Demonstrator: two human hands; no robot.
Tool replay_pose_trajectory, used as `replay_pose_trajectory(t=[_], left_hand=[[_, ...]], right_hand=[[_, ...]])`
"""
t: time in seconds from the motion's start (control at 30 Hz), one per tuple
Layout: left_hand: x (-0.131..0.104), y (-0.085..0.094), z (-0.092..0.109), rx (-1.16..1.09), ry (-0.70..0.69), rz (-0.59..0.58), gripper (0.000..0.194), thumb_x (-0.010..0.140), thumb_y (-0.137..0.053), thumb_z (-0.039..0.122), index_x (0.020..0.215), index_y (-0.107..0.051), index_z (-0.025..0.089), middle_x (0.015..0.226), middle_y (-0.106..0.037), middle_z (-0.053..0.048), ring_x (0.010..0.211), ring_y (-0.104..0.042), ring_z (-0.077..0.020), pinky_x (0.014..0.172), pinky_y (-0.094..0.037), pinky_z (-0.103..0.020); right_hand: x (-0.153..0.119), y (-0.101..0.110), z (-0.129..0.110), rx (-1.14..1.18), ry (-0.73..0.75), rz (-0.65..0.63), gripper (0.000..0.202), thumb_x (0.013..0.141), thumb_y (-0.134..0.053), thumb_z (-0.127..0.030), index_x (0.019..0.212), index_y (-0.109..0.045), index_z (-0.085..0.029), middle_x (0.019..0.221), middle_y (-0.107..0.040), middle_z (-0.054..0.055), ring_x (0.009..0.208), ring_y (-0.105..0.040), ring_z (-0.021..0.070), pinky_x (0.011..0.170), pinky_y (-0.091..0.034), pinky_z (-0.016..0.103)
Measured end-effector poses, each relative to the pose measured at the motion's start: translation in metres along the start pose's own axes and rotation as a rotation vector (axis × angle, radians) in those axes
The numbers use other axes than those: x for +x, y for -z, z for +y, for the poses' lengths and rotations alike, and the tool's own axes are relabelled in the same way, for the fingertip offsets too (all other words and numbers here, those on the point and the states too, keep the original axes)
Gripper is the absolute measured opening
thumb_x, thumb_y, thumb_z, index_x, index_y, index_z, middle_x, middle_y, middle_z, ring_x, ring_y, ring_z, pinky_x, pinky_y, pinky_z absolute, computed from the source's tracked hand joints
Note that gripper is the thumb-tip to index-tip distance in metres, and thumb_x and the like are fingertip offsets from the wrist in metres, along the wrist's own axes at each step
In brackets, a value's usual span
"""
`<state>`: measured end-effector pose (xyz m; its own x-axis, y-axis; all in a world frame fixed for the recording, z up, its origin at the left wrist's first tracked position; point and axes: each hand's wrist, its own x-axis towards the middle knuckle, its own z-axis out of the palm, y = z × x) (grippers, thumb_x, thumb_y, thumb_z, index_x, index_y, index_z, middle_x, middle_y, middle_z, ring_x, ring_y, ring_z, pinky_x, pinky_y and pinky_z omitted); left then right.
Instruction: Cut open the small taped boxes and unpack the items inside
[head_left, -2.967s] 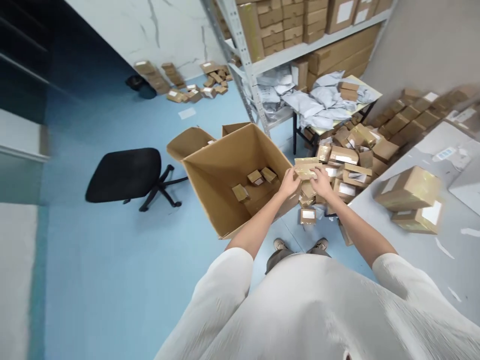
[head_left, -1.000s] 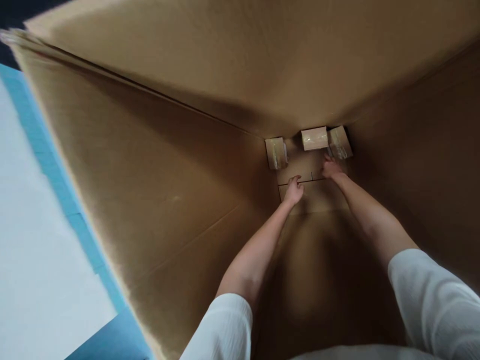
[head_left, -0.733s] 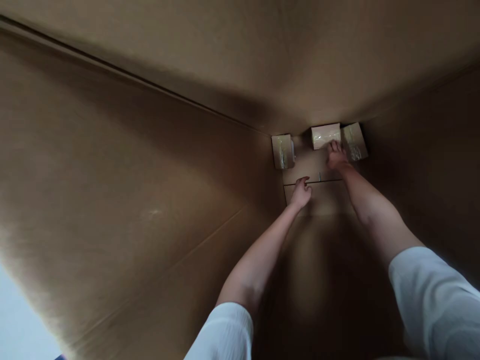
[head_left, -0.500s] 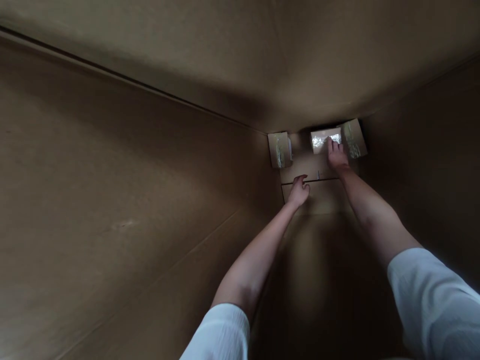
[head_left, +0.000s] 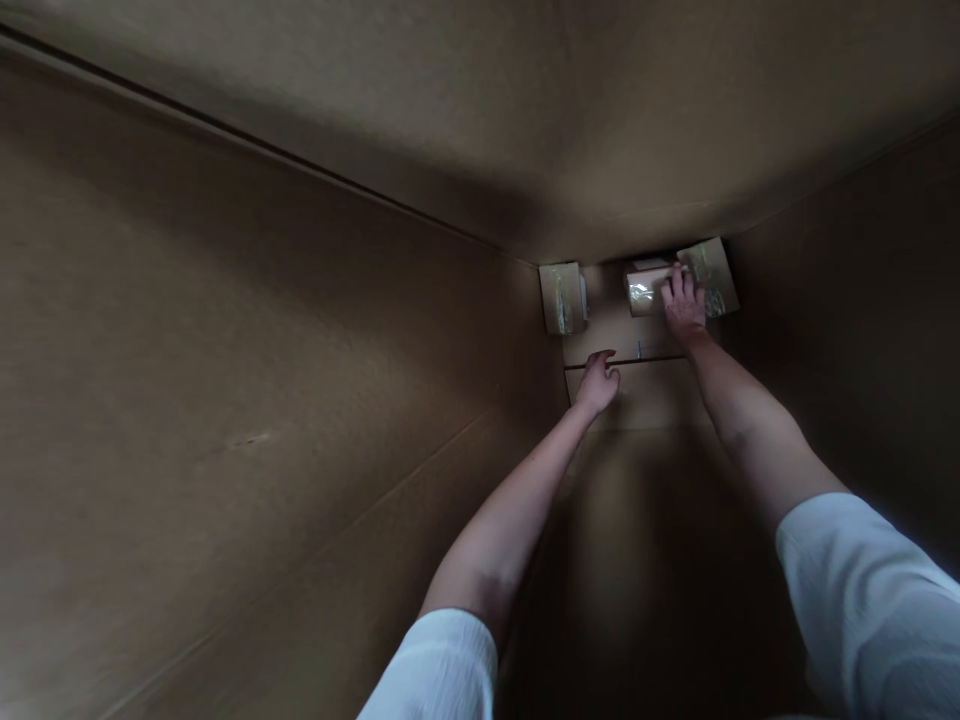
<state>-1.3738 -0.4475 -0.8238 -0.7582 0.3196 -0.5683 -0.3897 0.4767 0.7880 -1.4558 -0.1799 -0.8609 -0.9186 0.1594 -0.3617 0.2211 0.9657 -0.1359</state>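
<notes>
Both arms reach deep into a large cardboard box [head_left: 262, 350], whose tall walls make the hands work at nearly full stretch. On its floor, the middle small box [head_left: 643, 292] sits near the far wall, under the right hand [head_left: 686, 308]. The fingers of that hand are extended and spread over its right end, with no closed grip showing; laid flat like this, they seem suited to pressing or steadying it rather than lifting it. Whether the thumb bears on its near side, I cannot tell.

The right small box [head_left: 709, 270] stands in the far right corner, turned at a slight angle, close beside the middle one; the hand hides whether they touch. The left small box [head_left: 559, 300] is tucked against the left wall at the far corner, apart from the middle one. Corners and walls probably keep such light boxes from sliding. Shiny tape runs over all three, likely to hold them closed.

The left hand [head_left: 598, 383] is loosely curled, thumb and forefinger parted, with nothing between them. It is near the floor seam [head_left: 660, 359], perhaps for balance, though contact with the cardboard is unclear.
</notes>
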Motion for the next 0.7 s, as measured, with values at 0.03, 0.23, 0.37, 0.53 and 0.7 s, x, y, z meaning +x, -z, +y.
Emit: replay_pose_trajectory(t=[0.03, 0.23, 0.37, 0.53, 0.7], left_hand=[[-0.001, 0.000, 0.000, 0.000, 0.000, -0.002, 0.049, 0.096, -0.061, 0.014, 0.144, -0.066, 0.019, 0.149, -0.062, -0.017, 0.123, -0.072, -0.0284, 0.114, -0.057, -0.046], [-0.003, -0.003, -0.001, -0.012, -0.017, -0.005, 0.047, 0.096, -0.061, 0.014, 0.142, -0.067, 0.020, 0.147, -0.063, -0.015, 0.122, -0.070, -0.0272, 0.117, -0.055, -0.046], [-0.003, -0.001, -0.001, -0.024, 0.002, -0.007, 0.046, 0.096, -0.061, 0.013, 0.141, -0.067, 0.019, 0.147, -0.063, -0.016, 0.122, -0.070, -0.0279, 0.117, -0.054, -0.046], [-0.003, 0.002, 0.002, -0.016, 0.020, 0.004, 0.046, 0.095, -0.061, 0.013, 0.140, -0.068, 0.019, 0.147, -0.063, -0.016, 0.120, -0.072, -0.0268, 0.116, -0.055, -0.045], [-0.006, 0.000, 0.008, 0.000, 0.022, -0.008, 0.045, 0.096, -0.059, 0.013, 0.140, -0.068, 0.019, 0.147, -0.063, -0.015, 0.122, -0.072, -0.0255, 0.117, -0.055, -0.043]], right_hand=[[-0.001, 0.000, 0.001, -0.003, 0.002, 0.003, 0.055, 0.110, -0.045, -0.036, 0.162, -0.054, -0.022, 0.186, -0.021, 0.017, 0.171, -0.016, 0.0412, 0.127, -0.022, 0.083], [-0.007, 0.008, 0.004, -0.048, 0.011, 0.027, 0.053, 0.111, -0.043, -0.035, 0.161, -0.055, -0.021, 0.186, -0.020, 0.016, 0.172, -0.012, 0.0413, 0.128, -0.016, 0.086], [-0.009, 0.012, 0.006, -0.070, 0.023, 0.080, 0.054, 0.113, -0.038, -0.037, 0.163, -0.053, -0.020, 0.183, -0.028, 0.019, 0.171, -0.018, 0.0402, 0.129, -0.019, 0.083], [-0.008, 0.015, 0.008, -0.144, 0.029, 0.046, 0.056, 0.113, -0.035, -0.033, 0.163, -0.051, -0.015, 0.183, -0.025, 0.023, 0.168, -0.024, 0.0430, 0.124, -0.032, 0.079], [-0.007, 0.018, 0.009, -0.258, 0.002, 0.023, 0.054, 0.113, -0.034, -0.032, 0.160, -0.055, -0.015, 0.183, -0.026, 0.025, 0.164, -0.030, 0.0435, 0.118, -0.039, 0.071]])
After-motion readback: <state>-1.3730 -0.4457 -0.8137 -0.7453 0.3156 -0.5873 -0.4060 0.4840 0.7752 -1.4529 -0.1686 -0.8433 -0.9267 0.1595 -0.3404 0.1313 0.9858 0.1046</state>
